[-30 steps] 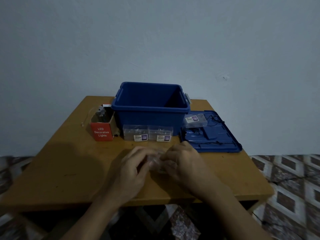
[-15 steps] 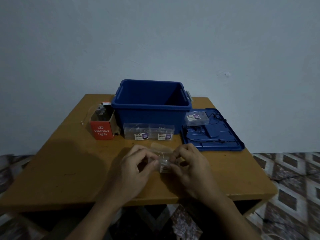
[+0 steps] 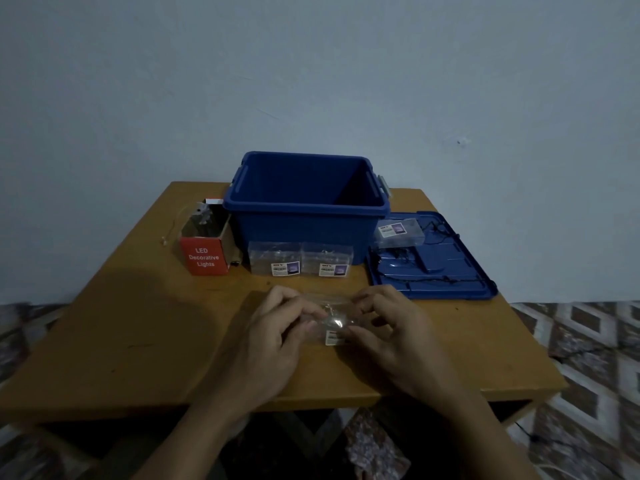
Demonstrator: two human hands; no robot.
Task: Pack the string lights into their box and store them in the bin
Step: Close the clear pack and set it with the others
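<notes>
Left hand point(image 3: 266, 344), right hand point(image 3: 391, 337) pinch clear box point(image 3: 334, 320); contents indistinct.

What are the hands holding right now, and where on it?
A small clear plastic box of string lights: left hand pinches its left end, right hand its right end.

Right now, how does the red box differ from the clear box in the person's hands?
The red box is opaque cardboard printed "LED Decorative Lights"; the clear box is transparent with a small white label. The red box stands free on the table left of the blue bin, top open; the clear box is held between the left hand and right hand. Neither is in the bin.
</notes>
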